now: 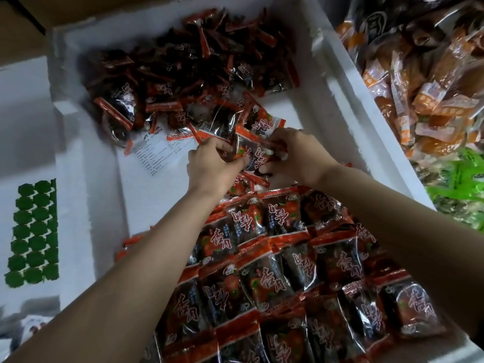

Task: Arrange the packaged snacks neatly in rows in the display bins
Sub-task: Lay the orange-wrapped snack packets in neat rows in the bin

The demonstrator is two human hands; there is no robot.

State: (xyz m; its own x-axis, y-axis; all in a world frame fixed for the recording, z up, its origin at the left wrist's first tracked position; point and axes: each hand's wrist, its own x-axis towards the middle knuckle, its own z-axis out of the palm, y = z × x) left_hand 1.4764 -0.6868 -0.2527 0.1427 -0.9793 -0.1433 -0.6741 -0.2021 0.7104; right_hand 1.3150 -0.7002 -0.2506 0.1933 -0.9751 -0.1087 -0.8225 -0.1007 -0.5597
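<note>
Green dots on a sheet (34, 231) far left, then the white foam bin (86, 179). Loose heap (183, 69) at its back. My left hand (212, 163) and right hand (296, 153) both pinch one red-and-black packet (251, 155) by its side edges, just beyond the near rows (275, 258). Film looks light, crinkly and slick, so I'd grip the crimped seams. Orange packets (432, 87) fill the neighbouring bin on the right.

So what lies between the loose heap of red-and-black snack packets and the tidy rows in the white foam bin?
Head view: left hand and right hand gripping one red-and-black snack packet, a white printed label sheet beside them, and bare white bin floor.
</note>
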